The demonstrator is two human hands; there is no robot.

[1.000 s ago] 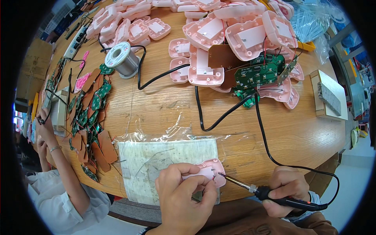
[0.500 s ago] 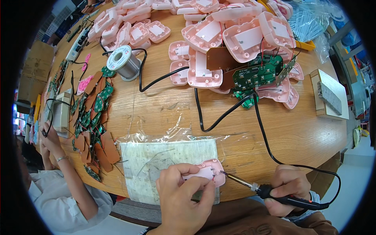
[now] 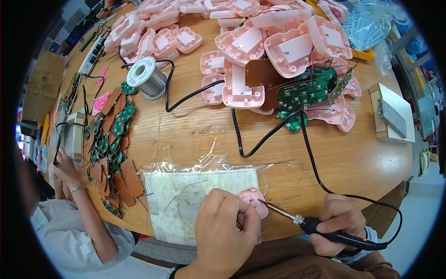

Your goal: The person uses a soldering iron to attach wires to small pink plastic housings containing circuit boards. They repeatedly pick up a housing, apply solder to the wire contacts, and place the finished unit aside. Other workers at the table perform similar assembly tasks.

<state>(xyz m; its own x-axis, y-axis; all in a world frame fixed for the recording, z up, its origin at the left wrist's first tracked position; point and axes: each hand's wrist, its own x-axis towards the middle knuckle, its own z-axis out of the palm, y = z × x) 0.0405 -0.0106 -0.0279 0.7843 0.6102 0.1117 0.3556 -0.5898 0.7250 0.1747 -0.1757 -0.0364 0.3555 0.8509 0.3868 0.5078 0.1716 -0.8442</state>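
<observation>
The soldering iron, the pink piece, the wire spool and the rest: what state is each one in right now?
Soldering iron: gripped by right hand, tip at the pink shell.
Pink shell: held down on the white mat by left hand.
Solder spool: upright, thin wire trailing off.
Pink shell pile: heaped, open sides up.
Green circuit board: lying on the pile, wires attached.

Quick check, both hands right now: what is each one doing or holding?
Left hand: closed on the pink plastic shell, pinning it on the white mat.
Right hand: closed around the soldering iron, tip at the shell.
</observation>
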